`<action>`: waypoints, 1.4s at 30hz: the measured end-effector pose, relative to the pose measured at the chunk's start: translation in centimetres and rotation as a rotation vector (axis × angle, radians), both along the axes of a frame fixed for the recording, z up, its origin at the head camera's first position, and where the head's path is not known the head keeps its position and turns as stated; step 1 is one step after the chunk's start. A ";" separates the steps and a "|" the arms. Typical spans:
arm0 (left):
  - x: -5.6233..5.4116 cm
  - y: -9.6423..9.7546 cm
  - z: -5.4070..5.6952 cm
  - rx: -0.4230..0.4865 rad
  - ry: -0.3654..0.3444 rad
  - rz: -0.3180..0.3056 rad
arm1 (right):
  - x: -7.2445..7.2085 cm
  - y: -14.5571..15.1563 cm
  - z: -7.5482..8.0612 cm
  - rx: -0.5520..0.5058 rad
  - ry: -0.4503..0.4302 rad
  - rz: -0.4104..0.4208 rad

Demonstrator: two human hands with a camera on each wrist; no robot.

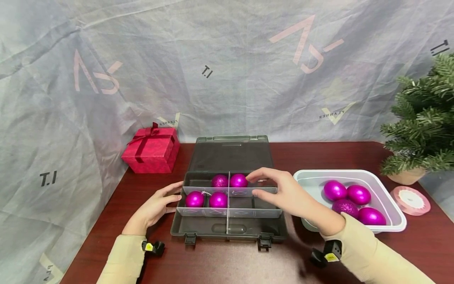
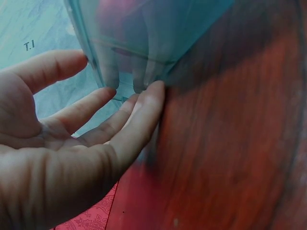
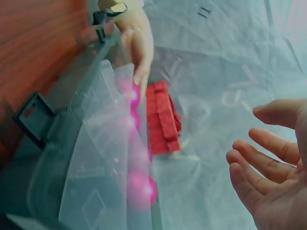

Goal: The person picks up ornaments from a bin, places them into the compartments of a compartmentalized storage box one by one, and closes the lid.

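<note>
A dark see-through plastic compartment box lies with its lid laid back. In its back row sit a glittery magenta Christmas ball and a shiny magenta ball, one each side of the centre divider. Two more shiny balls, one here, fill the left part of the middle row. My left hand rests its fingertips against the box's left wall. Above the box's right side hovers my right hand, fingers spread and holding nothing, its index fingertip close to the back shiny ball.
To the right, a white plastic tub holds several magenta balls. Past it are a pink ribbon spool and a small potted Christmas tree. A red gift box stands at the back left, before a grey cloth backdrop.
</note>
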State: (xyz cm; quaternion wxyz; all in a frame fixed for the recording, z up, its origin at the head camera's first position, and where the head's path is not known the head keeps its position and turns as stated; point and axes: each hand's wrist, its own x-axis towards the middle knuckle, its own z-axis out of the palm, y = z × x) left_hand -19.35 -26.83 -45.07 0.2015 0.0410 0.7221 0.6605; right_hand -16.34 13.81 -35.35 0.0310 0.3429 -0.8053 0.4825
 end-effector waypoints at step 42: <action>-0.1 0.0 -0.1 0.003 -0.001 -0.009 | -1.1 19.2 -4.4 0.262 -0.104 -0.600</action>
